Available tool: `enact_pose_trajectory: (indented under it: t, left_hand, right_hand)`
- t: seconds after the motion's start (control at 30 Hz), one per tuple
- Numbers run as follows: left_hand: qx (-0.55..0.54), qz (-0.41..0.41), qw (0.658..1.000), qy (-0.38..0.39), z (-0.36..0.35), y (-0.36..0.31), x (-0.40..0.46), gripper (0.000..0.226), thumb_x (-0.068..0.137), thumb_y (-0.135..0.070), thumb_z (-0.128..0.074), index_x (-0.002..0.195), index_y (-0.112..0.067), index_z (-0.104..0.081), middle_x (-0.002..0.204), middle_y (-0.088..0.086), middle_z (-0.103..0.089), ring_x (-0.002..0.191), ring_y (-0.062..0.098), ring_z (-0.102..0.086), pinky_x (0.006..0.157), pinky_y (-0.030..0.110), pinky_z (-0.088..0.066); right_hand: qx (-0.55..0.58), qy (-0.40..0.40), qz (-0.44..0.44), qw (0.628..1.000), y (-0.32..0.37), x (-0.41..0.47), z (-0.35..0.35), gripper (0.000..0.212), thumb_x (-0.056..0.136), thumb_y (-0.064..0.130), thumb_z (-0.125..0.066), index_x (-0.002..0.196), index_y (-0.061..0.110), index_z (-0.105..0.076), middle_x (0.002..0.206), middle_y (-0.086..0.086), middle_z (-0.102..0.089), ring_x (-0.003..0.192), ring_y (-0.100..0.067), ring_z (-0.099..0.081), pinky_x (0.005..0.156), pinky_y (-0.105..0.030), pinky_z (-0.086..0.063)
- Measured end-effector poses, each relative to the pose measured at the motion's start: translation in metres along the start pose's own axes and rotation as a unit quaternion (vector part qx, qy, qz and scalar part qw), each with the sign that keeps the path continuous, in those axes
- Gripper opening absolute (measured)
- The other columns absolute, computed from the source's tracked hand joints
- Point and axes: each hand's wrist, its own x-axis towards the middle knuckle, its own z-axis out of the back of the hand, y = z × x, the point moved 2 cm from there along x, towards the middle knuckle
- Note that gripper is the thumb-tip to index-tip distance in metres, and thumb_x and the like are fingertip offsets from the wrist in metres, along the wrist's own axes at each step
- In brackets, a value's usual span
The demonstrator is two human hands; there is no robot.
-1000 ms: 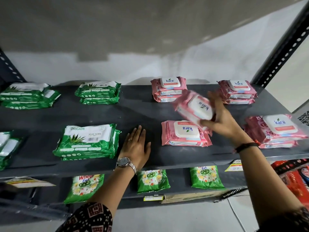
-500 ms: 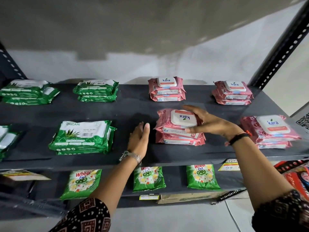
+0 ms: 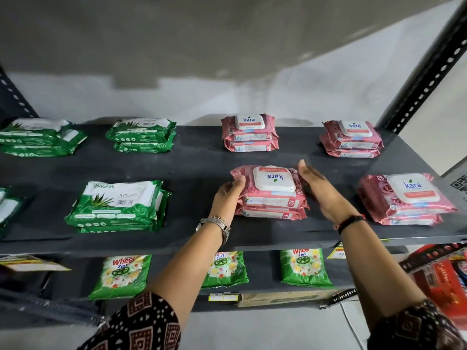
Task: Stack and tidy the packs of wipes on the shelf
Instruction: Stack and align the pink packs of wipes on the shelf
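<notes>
A stack of two pink Kara wipe packs lies at the front middle of the dark shelf; the top pack's white lid reads upside down. My left hand curls its fingers on the top pack's left edge. My right hand lies flat, fingers straight, against the stack's right side. More pink stacks rest at the back middle, back right and front right. Green aloe wipe stacks sit at the front left, back left and far back left.
Another green pack is cut off by the left edge. Green detergent packets lie on the shelf below. A black perforated upright stands at the right, with red goods low beside it. The shelf above hangs close overhead.
My right hand set the pink pack it carried onto the front middle pack and slid to the stack's right side. My left hand moved right from the bare shelf to the stack's left edge.
</notes>
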Motion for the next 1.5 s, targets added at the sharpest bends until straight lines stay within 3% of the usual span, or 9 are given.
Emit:
enact_pose_trajectory:
  t: [0.13,0.23,0.4,0.57,0.73,1.07,1.2,1.33,1.5]
  left_hand:
    - [0.012,-0.007,1.000,0.000,-0.002,-0.005,0.001,0.024,0.085,-0.035,-0.056,0.089,-0.011,-0.053,0.090,0.008,-0.065,0.075,0.016,-0.061,0.064,0.019,-0.052]
    - [-0.005,-0.021,0.998,-0.057,0.009,-0.015,0.007,0.022,0.083,-0.035,-0.059,0.083,-0.013,-0.058,0.103,0.013,-0.064,0.093,0.024,-0.062,0.082,0.029,-0.049]
    - [-0.051,-0.024,0.983,-0.175,0.012,-0.009,-0.004,0.058,0.087,-0.037,-0.051,0.132,-0.003,-0.036,0.140,0.012,-0.043,0.129,0.027,-0.040,0.099,0.030,-0.033]
    - [-0.148,0.015,0.966,-0.209,-0.009,0.009,-0.013,0.071,0.083,-0.033,-0.059,0.138,-0.004,-0.023,0.147,0.017,-0.027,0.130,0.031,-0.037,0.107,0.039,-0.033]
    - [-0.151,0.036,0.981,-0.116,-0.013,-0.005,0.002,0.079,0.080,-0.041,-0.060,0.138,-0.004,-0.021,0.136,0.012,-0.045,0.122,0.029,-0.047,0.106,0.043,-0.038]
    - [-0.035,-0.013,0.999,-0.022,-0.003,0.003,-0.027,0.067,0.077,-0.062,-0.047,0.123,-0.013,-0.049,0.120,0.005,-0.059,0.104,0.017,-0.056,0.088,0.030,-0.043]
    - [0.083,-0.019,0.996,0.023,-0.001,-0.003,-0.022,0.048,0.083,-0.043,-0.055,0.116,-0.009,-0.053,0.113,0.012,-0.064,0.095,0.023,-0.061,0.079,0.029,-0.049]
    - [0.108,-0.010,0.990,0.090,0.014,-0.019,-0.006,0.074,0.062,-0.056,-0.065,0.119,-0.009,-0.055,0.118,0.016,-0.064,0.104,0.028,-0.062,0.097,0.040,-0.048]
    - [0.080,-0.085,0.984,-0.137,0.022,-0.010,-0.005,0.054,0.082,-0.037,-0.059,0.125,-0.008,-0.046,0.132,0.008,-0.050,0.121,0.023,-0.048,0.099,0.030,-0.039]
  right_hand:
    - [0.070,-0.069,-0.035,0.995,-0.012,-0.004,-0.017,0.047,0.090,0.046,-0.041,0.114,0.008,-0.055,0.113,-0.016,-0.067,0.084,-0.026,-0.067,0.089,-0.045,-0.052]
    - [0.094,-0.152,-0.055,0.982,-0.023,-0.015,-0.027,0.033,0.090,0.042,-0.045,0.102,0.012,-0.054,0.112,-0.013,-0.065,0.091,-0.025,-0.063,0.082,-0.036,-0.051]
    - [0.060,-0.207,-0.027,0.976,-0.017,-0.027,-0.024,0.028,0.089,0.042,-0.048,0.098,0.015,-0.049,0.108,-0.006,-0.060,0.093,-0.019,-0.055,0.076,-0.027,-0.040]
    - [-0.031,-0.026,-0.056,0.998,0.002,-0.009,-0.019,0.056,0.088,0.055,-0.038,0.111,0.009,-0.062,0.096,-0.009,-0.070,0.076,-0.015,-0.065,0.071,-0.018,-0.047]
    - [0.018,-0.044,-0.073,0.996,-0.007,-0.021,-0.033,0.044,0.091,0.046,-0.039,0.094,0.013,-0.066,0.064,0.003,-0.073,0.054,-0.009,-0.068,0.054,-0.018,-0.052]
    - [0.022,-0.042,0.010,0.999,0.016,0.005,-0.032,0.061,0.087,0.057,-0.037,0.139,0.027,-0.036,0.148,0.004,-0.038,0.136,-0.013,-0.033,0.108,-0.031,-0.019]
    - [-0.057,0.047,0.008,0.997,0.016,0.019,-0.038,0.048,0.090,0.048,-0.039,0.126,0.019,-0.054,0.112,-0.002,-0.064,0.099,-0.011,-0.060,0.095,-0.023,-0.044]
    - [0.001,-0.039,0.028,0.999,0.003,0.009,-0.032,0.030,0.090,0.038,-0.047,0.105,0.017,-0.062,0.091,0.002,-0.067,0.083,-0.013,-0.062,0.069,-0.015,-0.048]
    - [0.041,-0.153,-0.010,0.987,-0.017,-0.014,-0.027,0.020,0.085,0.041,-0.055,0.082,0.021,-0.054,0.090,-0.004,-0.064,0.074,-0.016,-0.058,0.069,-0.029,-0.047]
